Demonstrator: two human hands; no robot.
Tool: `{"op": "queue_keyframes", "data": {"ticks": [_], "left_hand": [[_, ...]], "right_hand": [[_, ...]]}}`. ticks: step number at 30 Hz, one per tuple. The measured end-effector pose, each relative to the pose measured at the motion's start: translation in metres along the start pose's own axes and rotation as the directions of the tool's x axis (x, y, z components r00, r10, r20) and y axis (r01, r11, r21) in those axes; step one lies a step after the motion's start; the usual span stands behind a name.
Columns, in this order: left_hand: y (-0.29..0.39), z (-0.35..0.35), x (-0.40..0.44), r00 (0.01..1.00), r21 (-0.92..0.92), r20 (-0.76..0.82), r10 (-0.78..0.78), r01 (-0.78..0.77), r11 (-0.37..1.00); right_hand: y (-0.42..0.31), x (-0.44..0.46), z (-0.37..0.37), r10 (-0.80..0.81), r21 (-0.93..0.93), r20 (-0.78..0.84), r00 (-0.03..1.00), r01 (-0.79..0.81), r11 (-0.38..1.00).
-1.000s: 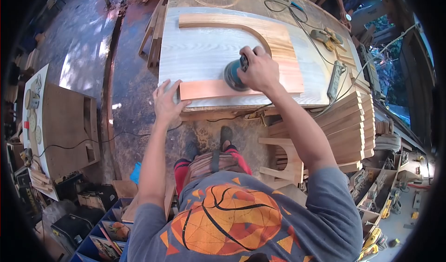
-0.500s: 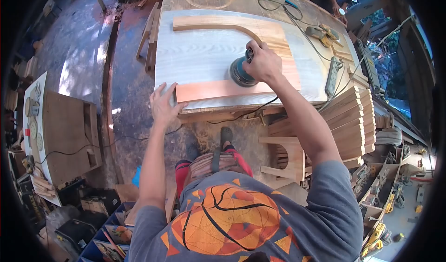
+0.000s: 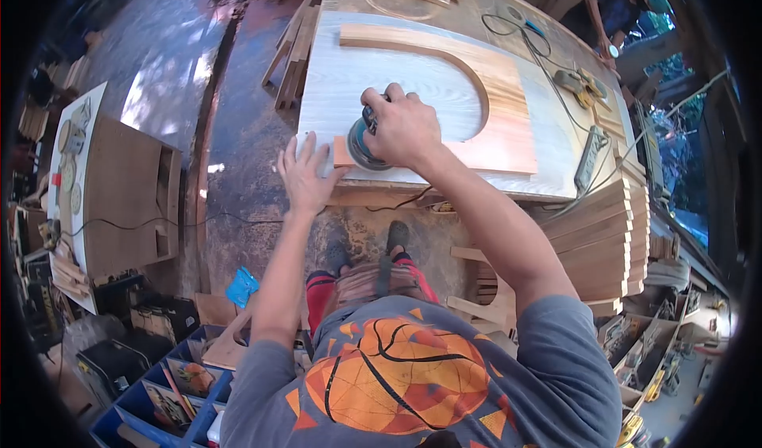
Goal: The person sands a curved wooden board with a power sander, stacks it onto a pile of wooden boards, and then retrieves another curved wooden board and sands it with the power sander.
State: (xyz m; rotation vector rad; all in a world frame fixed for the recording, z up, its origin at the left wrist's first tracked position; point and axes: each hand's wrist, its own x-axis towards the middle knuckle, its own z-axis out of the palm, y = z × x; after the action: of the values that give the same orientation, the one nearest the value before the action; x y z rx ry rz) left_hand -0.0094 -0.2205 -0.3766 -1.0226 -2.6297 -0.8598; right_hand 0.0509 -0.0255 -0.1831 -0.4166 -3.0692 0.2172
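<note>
A U-shaped wooden piece (image 3: 508, 103) lies flat on a pale board (image 3: 397, 71) on the workbench, its curved end to the right. My right hand (image 3: 406, 129) is wrapped round the top of a teal orbital sander (image 3: 358, 146). The sander's round base sits on the near leg of the piece, close to its left end. My left hand (image 3: 308, 176) rests beside that end with fingers spread, its thumb at the corner of the wood. A gap separates its fingers from the sander. Part of the near leg is hidden under the sander and my right hand.
A power strip (image 3: 589, 159) and a yellow power tool (image 3: 583, 89) lie on the bench's right side, among loose cables. Stacked boards (image 3: 599, 222) stand at the near right. Another person (image 3: 611, 11) is at the far right. A wooden cabinet (image 3: 131, 186) stands left.
My right hand has slid the sander left along the near leg, from near the curve to the left end. My left hand stays by that end. The whole view has shifted slightly.
</note>
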Motion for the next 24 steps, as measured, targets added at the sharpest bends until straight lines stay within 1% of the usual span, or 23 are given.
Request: {"op": "queue_keyframes", "data": {"ticks": [2, 3, 4, 8, 10, 12, 14, 15, 16, 19, 22, 24], "left_hand": [[0.013, 0.008, -0.015, 0.998, 0.003, -0.048, -0.035, 0.035, 0.999], [0.020, 0.010, -0.021, 0.995, 0.011, -0.085, -0.058, 0.059, 0.998], [0.024, 0.011, -0.025, 0.994, 0.009, -0.086, -0.069, 0.070, 0.997], [0.030, 0.015, -0.030, 0.984, -0.004, -0.149, -0.101, 0.101, 0.995], [0.024, 0.022, -0.032, 0.988, 0.009, -0.131, -0.082, 0.084, 0.996], [0.024, 0.024, -0.032, 0.986, -0.003, -0.139, -0.089, 0.089, 0.996], [0.027, 0.025, -0.035, 0.987, -0.019, -0.137, -0.085, 0.083, 0.996], [0.028, 0.024, -0.035, 0.986, -0.035, -0.134, -0.095, 0.091, 0.995], [0.028, 0.023, -0.033, 0.986, -0.051, -0.133, -0.105, 0.099, 0.994], [0.030, 0.021, -0.031, 0.985, -0.055, -0.114, -0.128, 0.122, 0.991], [0.028, 0.026, -0.034, 0.984, -0.081, -0.116, -0.138, 0.129, 0.988], [0.030, 0.024, -0.035, 0.985, -0.078, -0.108, -0.132, 0.124, 0.989]], "right_hand": [[-0.008, 0.006, 0.000, -0.046, -0.008, 0.016, 0.999, 0.046, 0.999], [-0.010, 0.014, 0.002, -0.068, -0.011, -0.004, 0.998, 0.068, 0.998], [-0.012, 0.021, 0.003, -0.089, -0.012, -0.023, 0.996, 0.088, 0.996], [-0.025, 0.041, 0.004, -0.076, -0.010, -0.019, 0.997, 0.076, 0.997], [-0.037, 0.029, 0.007, -0.134, -0.044, 0.000, 0.991, 0.134, 0.990], [-0.043, 0.029, 0.007, -0.135, -0.027, 0.032, 0.990, 0.135, 0.990], [-0.038, 0.045, 0.012, -0.116, -0.010, -0.054, 0.992, 0.116, 0.993], [-0.037, 0.054, 0.009, -0.084, -0.008, -0.031, 0.996, 0.084, 0.996], [-0.038, 0.053, 0.009, -0.085, -0.006, -0.033, 0.996, 0.085, 0.996], [-0.051, 0.031, 0.001, -0.135, -0.012, 0.014, 0.991, 0.135, 0.991], [-0.048, 0.030, 0.011, -0.143, 0.017, 0.006, 0.990, 0.143, 0.990], [-0.043, 0.048, 0.010, -0.104, 0.018, -0.011, 0.994, 0.104, 0.994]]}}
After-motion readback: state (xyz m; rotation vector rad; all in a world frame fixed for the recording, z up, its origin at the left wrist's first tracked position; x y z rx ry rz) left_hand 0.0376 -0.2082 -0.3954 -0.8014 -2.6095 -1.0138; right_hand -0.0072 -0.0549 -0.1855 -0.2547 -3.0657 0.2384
